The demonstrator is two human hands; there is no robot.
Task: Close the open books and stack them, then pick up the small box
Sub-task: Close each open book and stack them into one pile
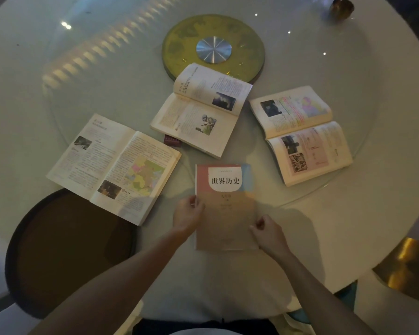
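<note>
Both hands pinch the closed book, left hand at its spine edge, right hand opposite, seemingly squaring it as the stack's base

- The scene is dim, with a greenish-grey cast.
- Glare: a row of warm reflected lights streaks the glossy table toward ten o'clock, and small bright points dot it toward one o'clock.
- The forearms throw soft shadows on the table toward six o'clock.
- Wide-angle distortion bends the table's rim at the edges.
- Print on the open books is soft; corners fall dark and blurred.
</note>
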